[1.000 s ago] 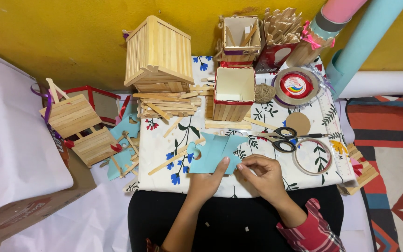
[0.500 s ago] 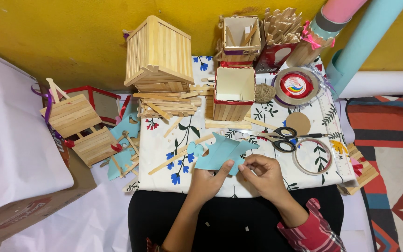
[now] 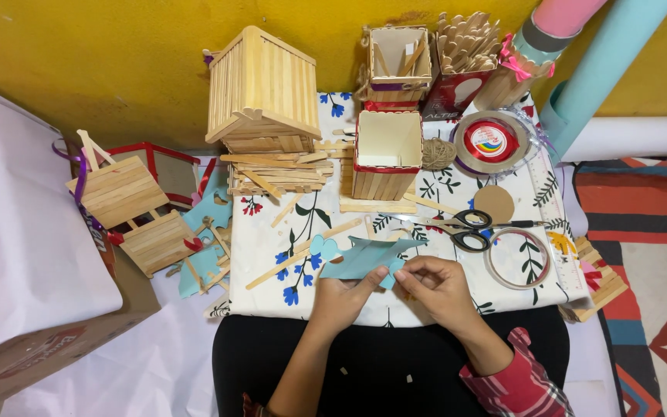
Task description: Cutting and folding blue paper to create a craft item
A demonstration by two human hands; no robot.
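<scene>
Two hands meet over one light-blue paper cutout, which lies at the near edge of the floral cloth, just in front of my lap. My left hand pinches the cutout's lower edge, thumb on top and the other fingers tucked beneath. My right hand closes its fingertips on the same edge beside a small pale scrap; I cannot tell whether that scrap is tape or paper.

To work this edge well, I judge that the left hand should hold the sheet flat and taut while the right works in small moves, so the thin paper neither creases nor tears at its narrow scalloped end.

Black-handled scissors lie shut just beyond the right hand, with a clear tape ring beside them, both within easy reach. A long loose craft stick lies touching or just beside the cutout's left end; I keep the sheet from dragging it. The stick-built house and the square stick box stand well apart, farther back.
</scene>
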